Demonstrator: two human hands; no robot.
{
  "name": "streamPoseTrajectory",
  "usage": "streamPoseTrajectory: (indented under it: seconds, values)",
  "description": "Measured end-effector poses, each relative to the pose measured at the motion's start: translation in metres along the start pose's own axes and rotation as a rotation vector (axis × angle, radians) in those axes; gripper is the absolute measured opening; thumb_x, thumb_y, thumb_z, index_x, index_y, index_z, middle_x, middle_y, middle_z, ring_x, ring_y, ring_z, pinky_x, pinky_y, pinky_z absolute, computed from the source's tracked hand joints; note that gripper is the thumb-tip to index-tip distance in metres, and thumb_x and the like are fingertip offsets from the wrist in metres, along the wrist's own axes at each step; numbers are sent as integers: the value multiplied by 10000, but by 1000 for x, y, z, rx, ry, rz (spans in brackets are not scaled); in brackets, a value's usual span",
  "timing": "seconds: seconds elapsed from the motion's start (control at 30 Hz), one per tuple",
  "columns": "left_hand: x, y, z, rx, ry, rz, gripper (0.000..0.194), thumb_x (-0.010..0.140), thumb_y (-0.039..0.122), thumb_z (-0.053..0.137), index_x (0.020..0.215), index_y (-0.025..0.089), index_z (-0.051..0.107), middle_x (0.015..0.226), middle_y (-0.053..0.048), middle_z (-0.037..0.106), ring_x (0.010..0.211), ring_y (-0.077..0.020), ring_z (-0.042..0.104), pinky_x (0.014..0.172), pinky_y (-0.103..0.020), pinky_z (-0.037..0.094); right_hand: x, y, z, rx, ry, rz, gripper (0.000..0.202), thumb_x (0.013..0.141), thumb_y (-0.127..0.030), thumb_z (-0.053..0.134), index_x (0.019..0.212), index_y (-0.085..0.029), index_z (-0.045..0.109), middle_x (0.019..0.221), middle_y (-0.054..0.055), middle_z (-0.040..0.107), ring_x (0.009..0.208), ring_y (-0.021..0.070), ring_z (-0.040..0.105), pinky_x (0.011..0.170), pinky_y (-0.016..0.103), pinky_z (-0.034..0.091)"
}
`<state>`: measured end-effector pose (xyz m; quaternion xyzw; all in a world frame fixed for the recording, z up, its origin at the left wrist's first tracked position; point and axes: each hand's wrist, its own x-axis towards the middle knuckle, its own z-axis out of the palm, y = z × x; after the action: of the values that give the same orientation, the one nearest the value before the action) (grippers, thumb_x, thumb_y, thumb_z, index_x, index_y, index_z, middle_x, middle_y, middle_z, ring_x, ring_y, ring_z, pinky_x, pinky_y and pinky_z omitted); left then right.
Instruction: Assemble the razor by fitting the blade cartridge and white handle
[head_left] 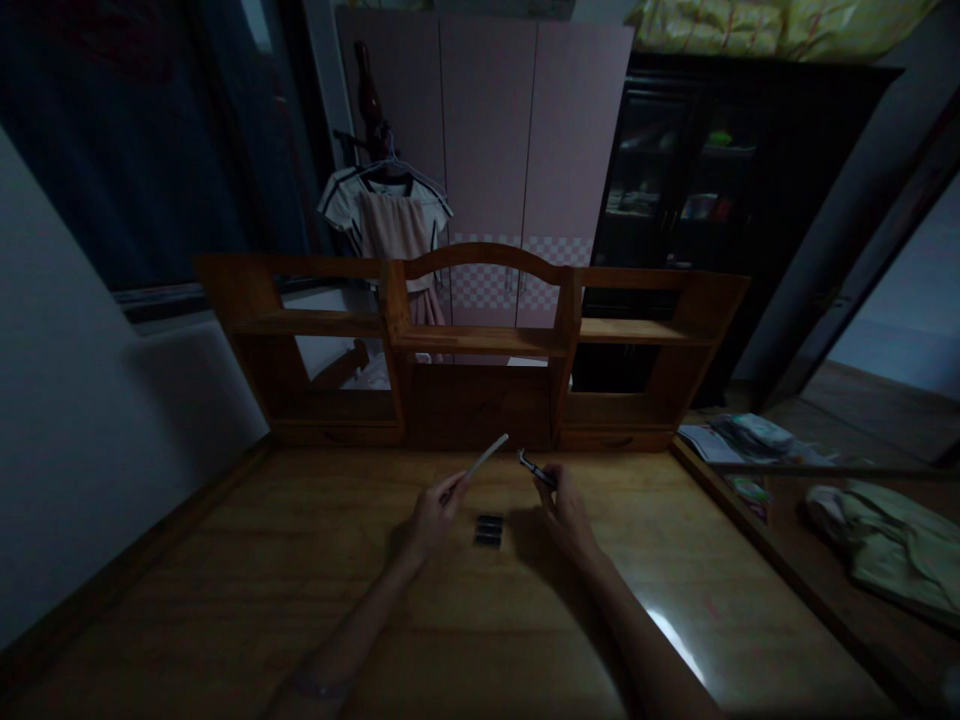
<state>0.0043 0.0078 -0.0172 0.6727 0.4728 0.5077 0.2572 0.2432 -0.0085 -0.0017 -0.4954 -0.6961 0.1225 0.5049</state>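
Head view, left hand (433,512) pinching slender pale strip (487,454), right hand (567,508) gripping dark tool (538,470)

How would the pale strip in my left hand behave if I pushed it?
The pale strip juts from your left hand without drooping, so it's probably fairly stiff. Looking thin and slightly curved, it may flex a little. Being slender, it's likely light.

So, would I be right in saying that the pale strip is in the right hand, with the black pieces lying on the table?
Not quite: the pale strip is in the left hand, as the head view shows. The black pieces do lie on the table.
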Motion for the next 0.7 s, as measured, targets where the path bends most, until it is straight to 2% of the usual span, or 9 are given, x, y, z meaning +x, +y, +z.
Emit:
streamPoseTrajectory:
  seconds: [0.2, 0.4, 0.53, 0.7]
  values:
    - [-3, 5, 3, -18, -86, 25, 327, 854, 377, 515, 1055, 167, 664, 1052, -63, 694, 983, -210, 638, 870, -324, 503, 0, 1, -1, 47, -37, -11, 167, 902, -296, 413, 1021, -194, 469, 909, 62, 567, 834, 197, 546, 765, 348, 442]
    - [-1, 2, 0, 0, -32, 42, 308, 847, 362, 531, 1049, 172, 666, 1051, -65, 693, 981, -208, 636, 877, -330, 498, -2, -3, -2, 93, -55, -7, 163, 913, -306, 396, 1023, -202, 456, 900, 55, 541, 825, 194, 527, 766, 348, 439]
    - [-2, 3, 2, -6, -56, 70, 289, 844, 356, 536, 1030, 183, 675, 1046, -62, 693, 971, -206, 637, 869, -326, 501, -2, -5, -4, 94, -70, -11, 163, 913, -303, 400, 1029, -202, 455, 904, 55, 540, 820, 192, 521, 760, 340, 434]
    - [-1, 2, 1, 6, -7, 28, 302, 843, 370, 534, 1038, 183, 669, 1040, -62, 695, 968, -209, 638, 862, -328, 503, -2, -6, -3, 91, -58, -26, 157, 910, -300, 400, 1013, -200, 464, 886, 56, 541, 809, 197, 524, 745, 337, 433]
